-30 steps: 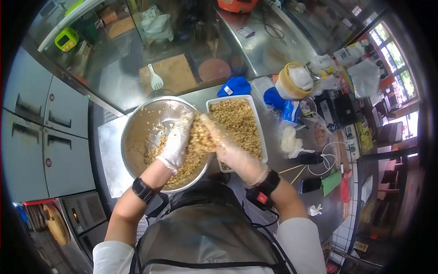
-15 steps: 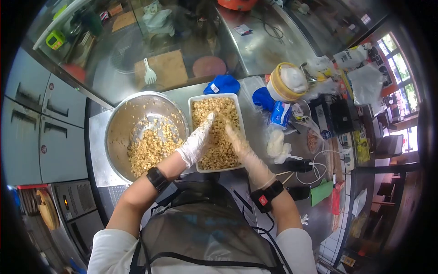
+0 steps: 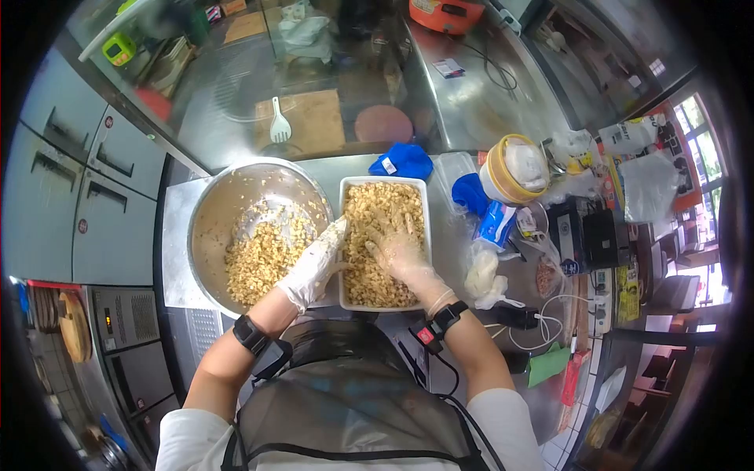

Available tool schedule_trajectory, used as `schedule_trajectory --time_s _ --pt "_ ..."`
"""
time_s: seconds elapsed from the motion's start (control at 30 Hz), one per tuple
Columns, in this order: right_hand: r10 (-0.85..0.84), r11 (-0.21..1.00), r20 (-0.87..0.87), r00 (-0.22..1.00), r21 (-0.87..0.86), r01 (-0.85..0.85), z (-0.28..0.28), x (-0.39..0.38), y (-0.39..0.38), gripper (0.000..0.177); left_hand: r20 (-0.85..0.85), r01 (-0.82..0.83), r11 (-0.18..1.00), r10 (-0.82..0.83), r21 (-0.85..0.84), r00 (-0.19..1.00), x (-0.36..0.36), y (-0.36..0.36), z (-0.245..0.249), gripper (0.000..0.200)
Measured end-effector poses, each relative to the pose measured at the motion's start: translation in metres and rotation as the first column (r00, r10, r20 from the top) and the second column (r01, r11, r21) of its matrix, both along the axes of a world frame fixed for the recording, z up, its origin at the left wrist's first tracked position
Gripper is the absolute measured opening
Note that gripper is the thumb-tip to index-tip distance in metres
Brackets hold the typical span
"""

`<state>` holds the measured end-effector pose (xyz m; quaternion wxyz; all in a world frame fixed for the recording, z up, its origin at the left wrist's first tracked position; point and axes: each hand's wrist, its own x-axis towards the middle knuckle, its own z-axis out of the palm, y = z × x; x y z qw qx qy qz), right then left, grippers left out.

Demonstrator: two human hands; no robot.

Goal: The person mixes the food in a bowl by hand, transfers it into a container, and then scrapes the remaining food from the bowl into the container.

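A white rectangular tray [image 3: 430, 220] is filled with a golden, chunky, crumbly food mix [image 3: 369, 286]. My right hand [image 3: 402, 250], in a thin clear glove, lies on the mix with its palm down and fingers spread. At the tray's left rim is my left hand [image 3: 320, 257], also gloved, its fingers stretched out and crumbs clinging to them; it holds nothing. Left of the tray stands a large steel bowl [image 3: 210, 200], with more of the same loose mix [image 3: 263, 259] at its bottom and bits stuck to its wall.
Behind the tray lies a blue cloth item [image 3: 404, 162]. To the right are a yellow-rimmed tub [image 3: 496, 177], a blue packet [image 3: 496, 224], a plastic bag [image 3: 485, 279] and white cables [image 3: 542, 318]. Behind the glass, a white slotted spatula [image 3: 279, 125] rests on a board [image 3: 318, 118].
My right hand has gone from edge-on at the tray's right side to flat on the mix. My left hand has moved left, off the mix to the rim. The whole view has shifted slightly.
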<state>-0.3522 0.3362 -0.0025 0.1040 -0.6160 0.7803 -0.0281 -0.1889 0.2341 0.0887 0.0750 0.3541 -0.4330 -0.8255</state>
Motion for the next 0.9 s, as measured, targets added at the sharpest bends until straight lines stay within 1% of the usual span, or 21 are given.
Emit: schedule_trajectory --time_s 0.03,0.1,0.13,0.23,0.27,0.33,0.37,0.43,0.47,0.53,0.57,0.63,0.67,0.77,0.83,0.87,0.9 --pt "0.006 1.0 -0.001 1.0 0.001 -0.006 -0.001 -0.002 -0.005 0.046 -0.001 -0.006 1.0 0.006 0.001 1.0 0.003 -0.003 -0.001 0.07" --pt "-0.053 0.995 -0.018 0.998 0.088 0.054 -0.001 -0.006 -0.015 0.046 -0.027 0.037 0.999 -0.037 0.019 0.999 0.008 -0.008 -0.003 0.063" --pt "-0.069 0.997 0.004 0.998 0.035 0.069 -0.011 -0.008 -0.019 0.046 -0.028 0.033 0.999 -0.033 0.02 0.999 0.012 -0.011 -0.007 0.063" --pt "-0.087 0.996 -0.038 0.995 0.003 0.088 -0.017 -0.008 -0.027 0.047 -0.077 0.058 0.998 -0.056 0.024 0.995 0.023 -0.016 -0.014 0.062" --pt "-0.09 0.996 -0.04 0.995 0.004 0.091 -0.017 -0.007 -0.026 0.047 -0.111 0.089 0.996 -0.088 0.001 0.99 0.026 -0.017 -0.014 0.06" --pt "-0.085 0.996 0.018 0.996 -0.013 0.086 -0.009 -0.005 -0.024 0.046 -0.149 0.129 0.992 -0.13 -0.019 0.98 0.034 -0.021 -0.01 0.059" --pt "-0.092 0.996 0.014 0.996 -0.009 0.092 -0.006 -0.004 -0.02 0.046 -0.17 0.136 0.991 -0.133 0.003 0.976 0.038 -0.023 -0.006 0.057" --pt "-0.108 0.992 -0.039 0.993 0.056 0.11 -0.002 0.002 -0.007 0.048 -0.196 0.149 0.988 -0.14 0.03 0.971 0.047 -0.029 -0.001 0.055" --pt "-0.113 0.991 -0.043 0.993 0.063 0.116 -0.001 0.004 0.001 0.048 -0.188 0.137 0.99 -0.13 0.025 0.974 0.052 -0.033 0.0 0.054" --pt "-0.155 0.988 0.055 0.986 0.031 0.153 0.0 0.01 0.017 0.052 -0.183 0.129 0.991 -0.121 0.029 0.976 0.062 -0.039 0.001 0.053" --pt "-0.159 0.987 0.051 0.986 0.036 0.157 0.001 0.014 0.026 0.052 -0.164 0.107 0.994 -0.1 0.035 0.981 0.068 -0.043 0.002 0.053" --pt "-0.16 0.987 0.083 0.984 -0.018 0.162 0.004 0.023 0.042 0.057 -0.125 0.067 0.997 -0.061 0.047 0.99 0.079 -0.051 0.002 0.053" --pt "-0.166 0.986 0.077 0.983 -0.015 0.168 0.006 0.029 0.048 0.057 -0.129 0.031 0.996 -0.02 0.084 0.991 0.083 -0.054 0.003 0.054" --pt "-0.175 0.984 0.11 0.978 -0.001 0.176 0.019 0.043 0.062 0.054 -0.111 0.012 0.996 -0.003 0.083 0.994 0.093 -0.064 -0.001 0.054" --pt "-0.096 0.995 0.059 0.994 0.032 0.094 0.027 0.042 0.065 0.048 -0.12 -0.021 0.997 0.031 0.08 0.992 0.101 -0.07 -0.009 0.052" --pt "-0.094 0.995 0.057 0.994 0.033 0.092 0.031 0.041 0.061 0.048 -0.132 -0.043 0.997 0.051 0.065 0.99 0.105 -0.074 -0.011 0.052" --pt "-0.119 0.993 0.117 0.986 -0.007 0.121 0.035 0.038 0.052 0.045 -0.144 -0.063 0.997 0.07 0.05 0.987 0.107 -0.076 -0.01 0.052"
